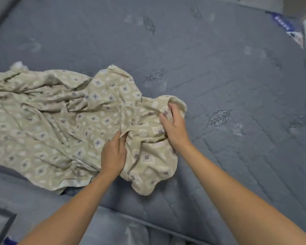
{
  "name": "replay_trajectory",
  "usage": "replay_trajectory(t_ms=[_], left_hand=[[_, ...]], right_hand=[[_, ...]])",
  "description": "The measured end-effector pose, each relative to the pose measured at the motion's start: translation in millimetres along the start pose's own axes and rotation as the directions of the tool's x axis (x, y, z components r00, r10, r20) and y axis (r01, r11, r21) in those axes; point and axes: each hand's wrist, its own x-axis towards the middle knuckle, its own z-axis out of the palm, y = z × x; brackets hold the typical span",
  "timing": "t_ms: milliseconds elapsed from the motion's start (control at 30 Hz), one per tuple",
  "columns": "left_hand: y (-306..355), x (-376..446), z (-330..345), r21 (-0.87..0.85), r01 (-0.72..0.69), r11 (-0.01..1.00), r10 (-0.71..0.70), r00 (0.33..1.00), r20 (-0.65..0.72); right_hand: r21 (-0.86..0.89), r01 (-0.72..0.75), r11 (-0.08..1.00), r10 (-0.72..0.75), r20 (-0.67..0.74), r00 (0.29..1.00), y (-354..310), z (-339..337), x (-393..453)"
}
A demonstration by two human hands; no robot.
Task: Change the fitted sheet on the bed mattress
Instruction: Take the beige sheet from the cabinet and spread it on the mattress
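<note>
**Sheet bunched at the near edge, both hands on its right end**

Lying crumpled on the bare grey mattress [219, 71]: a beige diamond-print fitted sheet [51, 124], stretched out as a long rumpled band. Long axis roughly 9 to 3 o'clock, tilted a little so the right end sits nearer the viewer. Left end running out of frame at 9 o'clock; right end stopping near mid-picture, well short of the mattress's right side.

Left hand [113, 154] curled into a fold near the band's lower right, fingers pinching cloth. Right hand [173, 124] just beyond it toward 1 o'clock, fingers hooked round the rolled hem at the sheet's outermost right corner. Both hands closed on fabric, close together, neither spread. Bulk of the sheet lying toward 9–10 o'clock from both hands; left hand nearer that bulk, right hand nearer the free corner.

Probably sorting out a corner before spreading. Open mattress toward 12 to 3 o'clock, so likely needing the right-hand corner carried out toward 2 o'clock. Whether this is the fresh sheet or the old one: cannot tell.
</note>
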Motion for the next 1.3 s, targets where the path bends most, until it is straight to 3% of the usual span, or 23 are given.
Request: replay_trajectory(t_ms=[67,133,167,233,267,333,433,567,667,733,933,1100,1200,1300], left_hand=[[-18.3,1.9,3.7,0.015,0.184,0.983,-0.184,0.983,-0.013],[-36.7,-1.5,13.6,0.139,0.306,0.942,-0.304,0.952,-0.041],[-44.4,-5.7,20.6,0.168,0.313,0.935,-0.305,0.95,-0.071],[-51.6,-15.8,32.2,0.114,0.249,0.962,-0.238,0.966,-0.103],[-52.8,-21.9,37.6,0.061,0.203,0.977,-0.199,0.978,-0.069],[-50.0,-36.7,46.1,-0.024,0.177,0.984,-0.175,0.98,0.094],[-53.1,-44.3,53.1,0.146,0.178,0.973,-0.203,0.962,0.183],[-71.7,-33.5,42.1,0.156,0.187,0.97,-0.198,0.979,0.057],[-73.7,-30.4,33.8,0.214,0.098,0.972,-0.1,0.995,-0.004],[-64.1,-33.9,36.5,0.216,0.024,0.976,-0.03,0.999,0.027],[-20.9,-53.9,62.6,0.146,-0.189,0.971,0.165,0.973,0.159],[22.0,-79.8,106.2,0.021,-0.329,0.944,0.287,0.852,0.438],[61.8,-100.2,146.1,0.071,-0.364,0.929,0.295,0.841,0.454],[110.8,-121.2,185.5,0.091,-0.332,0.939,0.266,0.866,0.423]], right_hand=[[-0.079,-0.003,0.997,0.008,0.06,0.998,12.8,6.0,0.2],[-0.253,-0.035,0.967,0.033,-0.013,0.999,48.6,5.9,-1.4],[-0.295,-0.104,0.95,0.092,-0.056,0.994,66.7,5.8,-3.0],[-0.237,-0.359,0.903,0.361,-0.039,0.932,95.1,7.5,-8.4],[-0.189,-0.466,0.865,0.477,0.015,0.879,108.0,9.9,-11.3],[-0.2,-0.521,0.83,0.542,0.07,0.837,131.3,16.8,-18.6],[-0.274,-0.507,0.817,0.54,0.056,0.84,135.2,31.1,-19.1],[-0.224,-0.457,0.861,0.492,0.139,0.859,115.9,29.7,-16.0],[-0.152,-0.292,0.944,0.301,0.039,0.953,101.8,20.1,-27.9],[-0.089,-0.228,0.97,0.221,-0.079,0.972,91.5,12.7,-41.7],[0.036,-0.182,0.983,0.183,-0.337,0.924,103.2,-36.9,-78.9],[-0.005,-0.242,0.97,0.224,-0.355,0.908,131.3,-105.6,-113.5],[-0.061,-0.266,0.962,0.23,-0.341,0.912,151.8,-154.2,-140.1],[-0.097,-0.319,0.943,0.245,-0.446,0.861,170.6,-208.1,-171.0]])
